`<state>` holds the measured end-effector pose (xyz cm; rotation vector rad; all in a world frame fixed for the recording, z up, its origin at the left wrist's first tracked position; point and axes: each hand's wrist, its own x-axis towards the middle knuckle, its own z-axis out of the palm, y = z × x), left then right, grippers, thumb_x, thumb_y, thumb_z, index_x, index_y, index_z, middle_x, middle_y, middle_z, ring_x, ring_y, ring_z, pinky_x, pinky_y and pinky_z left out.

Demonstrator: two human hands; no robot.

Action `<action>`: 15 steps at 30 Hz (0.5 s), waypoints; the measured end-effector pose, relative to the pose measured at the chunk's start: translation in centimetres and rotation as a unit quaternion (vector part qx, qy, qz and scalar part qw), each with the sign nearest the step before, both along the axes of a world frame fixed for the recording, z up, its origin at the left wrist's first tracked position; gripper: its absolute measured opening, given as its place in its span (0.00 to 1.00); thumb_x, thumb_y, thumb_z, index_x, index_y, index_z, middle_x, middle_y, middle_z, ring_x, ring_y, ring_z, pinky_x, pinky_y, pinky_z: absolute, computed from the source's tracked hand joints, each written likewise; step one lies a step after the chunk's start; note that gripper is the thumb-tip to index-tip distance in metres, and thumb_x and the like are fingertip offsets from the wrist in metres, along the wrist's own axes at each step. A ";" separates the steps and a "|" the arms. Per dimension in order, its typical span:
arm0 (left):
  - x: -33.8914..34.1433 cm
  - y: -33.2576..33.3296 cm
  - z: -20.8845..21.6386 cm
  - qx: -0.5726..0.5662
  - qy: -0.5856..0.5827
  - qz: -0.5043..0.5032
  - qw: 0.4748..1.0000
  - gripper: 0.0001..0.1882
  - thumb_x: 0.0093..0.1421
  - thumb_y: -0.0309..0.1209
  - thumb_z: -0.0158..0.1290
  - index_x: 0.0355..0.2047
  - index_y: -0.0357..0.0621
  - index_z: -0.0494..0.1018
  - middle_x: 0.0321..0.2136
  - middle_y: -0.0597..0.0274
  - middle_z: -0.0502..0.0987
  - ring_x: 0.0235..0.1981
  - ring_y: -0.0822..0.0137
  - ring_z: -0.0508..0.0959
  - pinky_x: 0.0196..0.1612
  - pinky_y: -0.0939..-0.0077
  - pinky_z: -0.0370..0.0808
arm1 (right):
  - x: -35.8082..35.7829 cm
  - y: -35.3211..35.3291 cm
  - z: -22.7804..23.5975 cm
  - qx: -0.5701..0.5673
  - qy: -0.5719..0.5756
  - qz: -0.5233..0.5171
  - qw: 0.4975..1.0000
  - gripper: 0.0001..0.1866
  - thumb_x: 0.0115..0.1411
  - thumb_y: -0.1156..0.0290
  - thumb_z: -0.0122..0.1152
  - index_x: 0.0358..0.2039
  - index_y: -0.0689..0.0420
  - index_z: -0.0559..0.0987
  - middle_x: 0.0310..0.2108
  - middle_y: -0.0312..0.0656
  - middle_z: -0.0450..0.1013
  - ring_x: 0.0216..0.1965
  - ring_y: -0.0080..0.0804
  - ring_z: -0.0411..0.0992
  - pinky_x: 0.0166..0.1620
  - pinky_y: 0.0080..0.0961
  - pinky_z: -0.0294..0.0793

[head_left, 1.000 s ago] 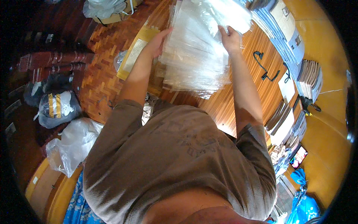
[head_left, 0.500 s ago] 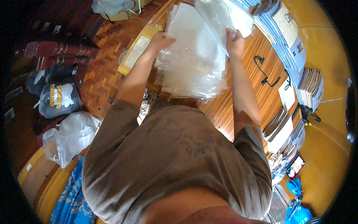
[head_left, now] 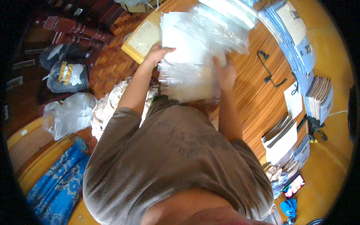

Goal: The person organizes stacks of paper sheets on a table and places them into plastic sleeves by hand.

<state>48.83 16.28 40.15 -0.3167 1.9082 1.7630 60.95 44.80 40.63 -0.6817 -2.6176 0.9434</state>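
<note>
A stack of clear plastic bags with white sheets point(head_left: 183, 39) is in front of my body at the table's near edge. My left hand point(head_left: 159, 54) grips its left edge, thumb on top and fingers underneath. At its right edge, my right hand point(head_left: 226, 73) is closed on the stack, thumb up; its fingers are partly hidden. Beyond the right hand, more clear plastic bags point(head_left: 228, 32) lie spread over the table, slightly blurred, overlapping the stack's upper right.
The wooden table point(head_left: 251, 86) holds a black cord point(head_left: 267, 67), folded blue packed garments point(head_left: 287, 41), brown-edged piles point(head_left: 318, 90) and a white card point(head_left: 292, 99). A yellow envelope point(head_left: 144, 35) sits left of the stack. Cream cloth point(head_left: 112, 103) and plastic bags point(head_left: 71, 112) are at lower left. A phone point(head_left: 294, 186) lies lower right.
My right hand has left the upper-right plastic and come nearer to me, onto the stack's right edge. The upper plastic has spread farther right. My left hand still holds the left edge.
</note>
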 end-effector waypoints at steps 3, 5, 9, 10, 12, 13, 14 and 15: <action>3.7 -0.1 0.3 -0.008 -0.021 -0.009 1.000 0.27 0.52 0.28 0.68 0.51 0.28 0.75 0.45 0.48 0.81 0.45 0.60 0.81 0.49 0.67 0.77 | -0.7 -0.7 2.2 -0.127 -0.197 0.073 0.969 0.36 0.59 0.40 0.63 0.45 0.67 0.81 0.44 0.65 0.78 0.50 0.60 0.76 0.52 0.47 0.74; 5.4 -0.5 1.2 -0.015 0.003 0.013 1.000 0.30 0.52 0.27 0.66 0.54 0.29 0.73 0.45 0.47 0.81 0.46 0.59 0.81 0.50 0.67 0.77 | 0.2 -1.0 0.4 -0.166 -0.215 0.134 0.953 0.37 0.59 0.39 0.62 0.44 0.68 0.81 0.41 0.65 0.78 0.48 0.62 0.76 0.53 0.47 0.74; 10.9 -4.9 0.5 0.002 -0.050 0.034 0.998 0.30 0.54 0.30 0.68 0.55 0.30 0.72 0.46 0.50 0.81 0.49 0.60 0.80 0.54 0.67 0.75 | 4.2 -4.1 -0.1 -0.112 -0.109 0.204 0.966 0.34 0.54 0.44 0.69 0.42 0.68 0.81 0.43 0.64 0.78 0.47 0.62 0.77 0.52 0.48 0.75; 11.9 -5.0 0.8 0.032 -0.075 0.065 0.995 0.29 0.54 0.30 0.69 0.54 0.30 0.73 0.47 0.51 0.81 0.50 0.60 0.79 0.56 0.67 0.74 | 4.2 -4.4 0.0 -0.077 -0.067 0.161 0.982 0.34 0.53 0.45 0.71 0.43 0.68 0.81 0.43 0.64 0.78 0.47 0.62 0.77 0.52 0.48 0.75; 13.5 -3.9 0.5 0.030 -0.044 0.087 0.995 0.28 0.55 0.29 0.69 0.54 0.31 0.73 0.47 0.52 0.81 0.49 0.61 0.79 0.55 0.68 0.74 | 3.1 -4.8 0.8 -0.116 -0.069 0.191 0.972 0.38 0.47 0.49 0.78 0.49 0.67 0.80 0.43 0.58 0.80 0.45 0.53 0.79 0.51 0.40 0.77; 14.0 -3.4 0.4 0.030 -0.026 0.095 0.995 0.28 0.55 0.29 0.69 0.54 0.31 0.73 0.47 0.52 0.81 0.49 0.61 0.79 0.55 0.68 0.74 | 2.3 -4.8 1.2 -0.164 -0.110 0.206 0.958 0.37 0.47 0.49 0.78 0.48 0.67 0.80 0.42 0.58 0.80 0.45 0.53 0.79 0.50 0.40 0.78; 14.4 -3.4 0.0 0.052 0.003 0.092 0.994 0.31 0.53 0.27 0.70 0.55 0.31 0.71 0.48 0.50 0.80 0.47 0.61 0.80 0.51 0.68 0.76 | 1.6 -4.8 1.7 -0.212 -0.150 0.219 0.941 0.36 0.48 0.49 0.78 0.47 0.66 0.81 0.42 0.58 0.80 0.44 0.53 0.80 0.49 0.40 0.78; 14.4 -3.3 -0.1 0.048 0.031 0.102 0.993 0.30 0.53 0.27 0.69 0.55 0.31 0.72 0.48 0.51 0.81 0.46 0.61 0.80 0.51 0.67 0.76 | 1.1 -4.5 2.1 -0.254 -0.187 0.230 0.921 0.34 0.48 0.50 0.78 0.46 0.65 0.81 0.41 0.57 0.80 0.44 0.52 0.80 0.48 0.41 0.78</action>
